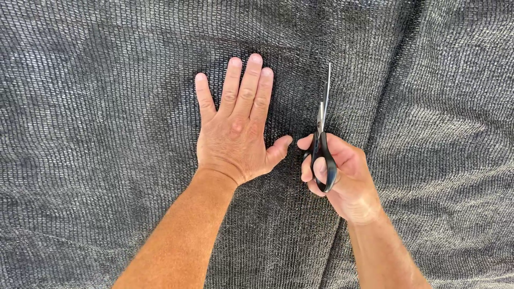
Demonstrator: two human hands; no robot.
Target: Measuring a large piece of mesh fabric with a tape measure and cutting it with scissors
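Observation:
My left hand (235, 128) lies flat, palm down, on a dark grey woven mesh cloth (96, 107), fingers stretched out and pointing away from me. Just to its right, my right hand (342, 176) grips a pair of scissors (323, 134) with black handles, thumb and fingers through the loops. The metal blades point away from me and are nearly closed, their tips over the cloth. The two hands are a few centimetres apart and do not touch.
The mesh cloth fills the whole view. A long fold or seam (385, 96) runs diagonally from the upper right down toward the lower middle, passing under my right hand. Shallow wrinkles show at the left.

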